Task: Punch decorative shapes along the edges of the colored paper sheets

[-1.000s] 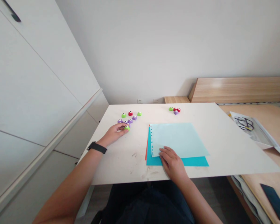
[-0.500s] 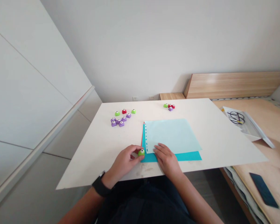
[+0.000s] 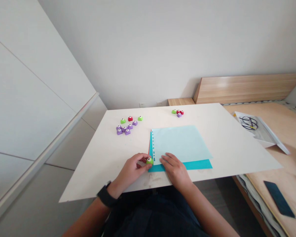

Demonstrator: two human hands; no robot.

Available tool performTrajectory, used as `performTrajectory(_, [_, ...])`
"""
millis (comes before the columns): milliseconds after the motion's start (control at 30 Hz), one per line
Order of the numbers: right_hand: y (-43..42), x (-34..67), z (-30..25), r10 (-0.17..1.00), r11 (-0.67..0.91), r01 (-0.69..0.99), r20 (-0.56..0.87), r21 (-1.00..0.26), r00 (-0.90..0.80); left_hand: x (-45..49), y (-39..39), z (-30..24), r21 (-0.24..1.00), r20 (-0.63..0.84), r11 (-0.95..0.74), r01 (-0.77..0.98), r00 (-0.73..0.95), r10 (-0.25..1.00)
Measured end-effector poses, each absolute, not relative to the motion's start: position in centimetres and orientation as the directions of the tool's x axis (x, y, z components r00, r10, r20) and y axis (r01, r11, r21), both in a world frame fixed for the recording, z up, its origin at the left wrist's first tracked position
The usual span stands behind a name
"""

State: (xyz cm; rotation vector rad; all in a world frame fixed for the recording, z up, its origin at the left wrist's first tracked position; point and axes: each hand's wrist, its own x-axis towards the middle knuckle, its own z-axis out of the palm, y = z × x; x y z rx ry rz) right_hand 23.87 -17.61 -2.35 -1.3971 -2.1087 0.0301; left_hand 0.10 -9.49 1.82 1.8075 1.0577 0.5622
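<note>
My left hand [image 3: 132, 169] is closed, thumb and fingers pinching a small green one-eyed toy [image 3: 149, 160] at the lower left corner of the paper stack. On top of that stack lies a pale blue sheet [image 3: 180, 141] with a row of holes along its left edge. Beneath it, a bright teal sheet [image 3: 197, 164] shows at the front and left, and a thin red edge shows at the far left. My right hand [image 3: 175, 169] rests flat, fingers stretched over the front edge of the pale sheet. The toy's underside is hidden by my fingers.
On the white table [image 3: 98, 171], several purple one-eyed toys [image 3: 127, 131] lie at the back left beside two green ones and a red toy [image 3: 130, 118]. Another small cluster [image 3: 179, 112] is at the back. A phone [image 3: 279, 199] and a white box [image 3: 259, 131] with a black cable lie right.
The view has shifted slightly. My left hand keeps its pinch on the green toy at the sheet's corner, and my right hand stays on the paper, almost unmoved.
</note>
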Motion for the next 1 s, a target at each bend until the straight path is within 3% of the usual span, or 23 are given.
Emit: performTrajectory(1000, [-17.59,23.83,-2.22,0.836,0.446,0.836,0.482,-0.319,-0.262,0.06,-9.11,2.26,0.873,-0.083,-0.202,0.445,0.543,0.836])
